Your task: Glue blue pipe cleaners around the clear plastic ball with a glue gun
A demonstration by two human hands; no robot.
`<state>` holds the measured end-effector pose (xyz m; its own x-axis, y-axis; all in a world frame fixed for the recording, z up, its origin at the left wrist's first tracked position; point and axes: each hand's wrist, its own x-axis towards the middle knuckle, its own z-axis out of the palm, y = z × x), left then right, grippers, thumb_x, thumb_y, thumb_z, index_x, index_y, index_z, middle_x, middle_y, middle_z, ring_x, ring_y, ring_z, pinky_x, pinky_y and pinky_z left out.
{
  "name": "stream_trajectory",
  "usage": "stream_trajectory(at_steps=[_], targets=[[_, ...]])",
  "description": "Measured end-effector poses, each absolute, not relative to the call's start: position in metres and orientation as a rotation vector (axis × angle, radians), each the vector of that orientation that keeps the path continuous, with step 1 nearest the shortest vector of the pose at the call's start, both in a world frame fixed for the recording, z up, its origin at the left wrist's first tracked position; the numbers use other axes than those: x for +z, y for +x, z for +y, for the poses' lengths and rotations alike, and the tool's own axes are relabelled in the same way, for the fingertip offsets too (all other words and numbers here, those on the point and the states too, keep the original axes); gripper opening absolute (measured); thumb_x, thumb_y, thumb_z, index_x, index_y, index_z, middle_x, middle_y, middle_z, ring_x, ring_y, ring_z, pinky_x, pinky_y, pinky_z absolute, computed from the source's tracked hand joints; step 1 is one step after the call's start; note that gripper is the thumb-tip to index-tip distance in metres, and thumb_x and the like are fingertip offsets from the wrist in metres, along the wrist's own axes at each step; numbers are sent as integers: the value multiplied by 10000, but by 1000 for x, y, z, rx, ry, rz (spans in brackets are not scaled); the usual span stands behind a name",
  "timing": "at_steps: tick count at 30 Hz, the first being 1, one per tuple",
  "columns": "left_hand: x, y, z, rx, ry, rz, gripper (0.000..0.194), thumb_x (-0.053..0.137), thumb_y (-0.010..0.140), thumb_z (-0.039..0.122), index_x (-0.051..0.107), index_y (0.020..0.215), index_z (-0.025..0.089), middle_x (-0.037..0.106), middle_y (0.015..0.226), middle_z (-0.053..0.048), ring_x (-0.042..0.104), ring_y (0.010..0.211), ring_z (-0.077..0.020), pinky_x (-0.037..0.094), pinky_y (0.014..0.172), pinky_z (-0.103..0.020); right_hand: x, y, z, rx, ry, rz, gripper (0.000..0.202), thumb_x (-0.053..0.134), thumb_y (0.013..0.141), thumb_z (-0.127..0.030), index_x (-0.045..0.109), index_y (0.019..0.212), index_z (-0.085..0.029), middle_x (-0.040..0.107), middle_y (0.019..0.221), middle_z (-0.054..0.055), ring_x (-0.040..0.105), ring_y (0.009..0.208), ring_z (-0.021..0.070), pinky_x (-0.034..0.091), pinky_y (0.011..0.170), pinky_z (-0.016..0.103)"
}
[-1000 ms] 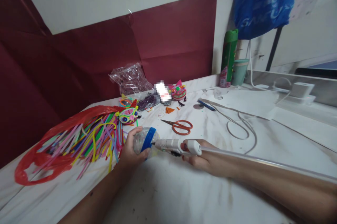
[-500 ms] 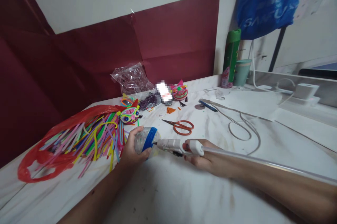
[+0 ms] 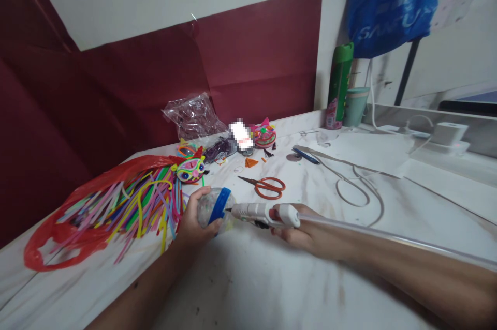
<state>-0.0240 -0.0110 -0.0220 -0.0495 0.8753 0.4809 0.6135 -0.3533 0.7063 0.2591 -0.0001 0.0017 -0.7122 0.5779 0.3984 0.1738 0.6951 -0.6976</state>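
Clear plastic ball, a blue strip already across it, is gripped in the left hand at lower centre of the head camera's frame. The right hand clasps a glue gun, its tip at the strip's edge; gluing appears under way, much of the ball still bare.

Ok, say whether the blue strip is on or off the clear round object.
On: the blue strip lies across the clear round object in the left hand; whether it's stuck, I cannot tell.
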Motion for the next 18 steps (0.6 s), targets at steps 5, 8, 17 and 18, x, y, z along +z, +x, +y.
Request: stream_trajectory(at_steps=[5,8,17,18], targets=[[-24,-26,-9,1377,1939,1569,646,687,630,333,459,1217,190,497,1325,-146,470,1242,-324,367,1042,-491,0,259,1,793,-636,-2272,126,413,818,-208,529,771,-191,545,722,-1,513,654,129,428,581,220],[-23,-27,-8,1343,1962,1570,649,688,635,320,453,1227,193,493,1331,-142,460,1255,-317,357,1054,-480,0,260,2,751,-627,-2283,146,397,811,-200,535,766,-190,560,728,12,515,659,137,432,588,231],[-23,-24,-10,1362,1959,1572,631,699,627,306,467,1207,217,509,1317,-144,486,1217,-340,377,1018,-518,2,260,6,655,-688,-2248,173,391,845,-228,554,794,-196,582,740,12,551,679,151,449,595,242],[-23,-23,-11,1393,1946,1566,620,701,624,304,476,1197,228,517,1308,-140,491,1207,-341,379,1013,-521,1,262,10,606,-735,-2246,179,391,853,-235,558,800,-198,592,751,17,558,688,158,455,608,252]])
